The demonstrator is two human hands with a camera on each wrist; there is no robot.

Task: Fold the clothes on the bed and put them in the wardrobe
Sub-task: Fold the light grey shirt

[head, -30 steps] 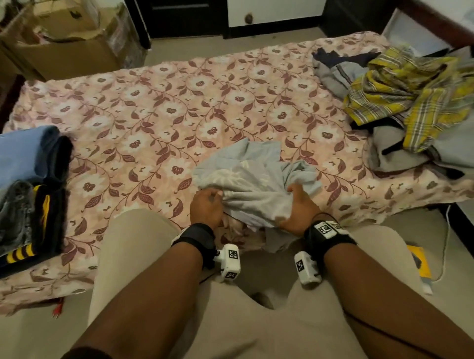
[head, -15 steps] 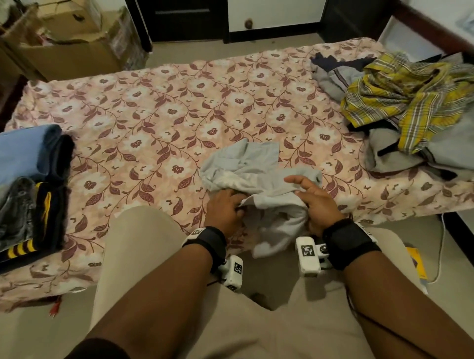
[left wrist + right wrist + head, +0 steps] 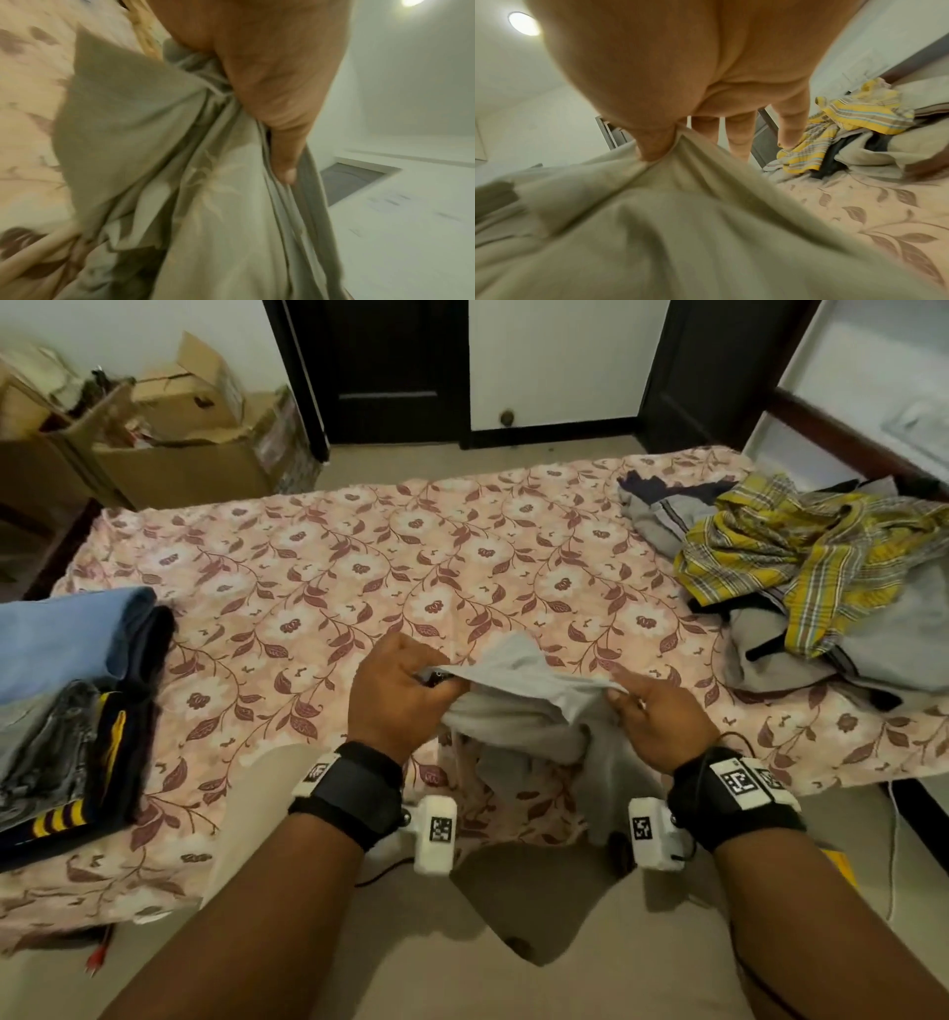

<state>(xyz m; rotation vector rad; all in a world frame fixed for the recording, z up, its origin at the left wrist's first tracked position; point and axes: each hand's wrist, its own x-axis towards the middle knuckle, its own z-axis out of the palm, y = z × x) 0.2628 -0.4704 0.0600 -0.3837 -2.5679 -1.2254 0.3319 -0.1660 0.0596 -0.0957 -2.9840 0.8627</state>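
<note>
Two hands — left hand (image 3: 398, 695), right hand (image 3: 655, 719) — each pinching grey garment (image 3: 518, 695), cardboard boxes (image 3: 169, 454) holding clutter

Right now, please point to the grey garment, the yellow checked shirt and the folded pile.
grey garment (image 3: 518, 667): head view, raised upper fold.
yellow checked shirt (image 3: 801, 546): head view, crumpled middle.
folded pile (image 3: 67, 634): head view, blue top piece.

Soft matt pale grey cloth garment (image 3: 518, 706) creasing, pink floral woven bedsheet (image 3: 318, 588) lying matt, yellow checked cotton shirt (image 3: 801, 557) crumpling, brown cardboard boxes (image 3: 179, 469) showing dull
</note>
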